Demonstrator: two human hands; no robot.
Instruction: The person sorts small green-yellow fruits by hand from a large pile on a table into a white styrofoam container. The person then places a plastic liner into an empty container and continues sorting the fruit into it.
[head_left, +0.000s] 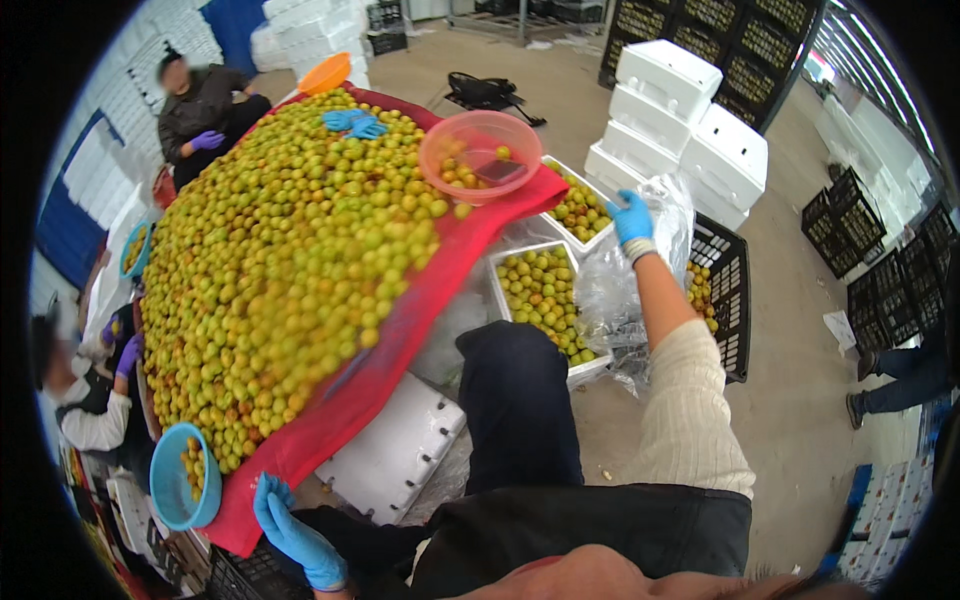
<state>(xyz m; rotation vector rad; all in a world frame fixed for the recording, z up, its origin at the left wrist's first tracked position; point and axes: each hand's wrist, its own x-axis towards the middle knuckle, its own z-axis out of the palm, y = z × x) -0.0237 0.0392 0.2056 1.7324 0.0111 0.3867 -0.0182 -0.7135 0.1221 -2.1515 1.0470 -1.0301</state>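
Note:
My left hand, in a blue glove, is raised near the bottom by the red cloth, palm up with nothing in it. My right hand, also blue-gloved, reaches out over the edge of crumpled clear plastic, beside a white foam box of fruit; whether its fingers touch the plastic I cannot tell. A large heap of round yellow-green fruit lies on the cloth. A second foam box of fruit sits nearer my knee. A pink translucent bowl with several fruits and a dark flat object rests on the cloth's edge.
Stacked white foam boxes and a black plastic crate stand at the right. A blue basin is at lower left, a foam lid or box below the cloth. Two people in purple gloves sit across the heap; another person's legs show far right.

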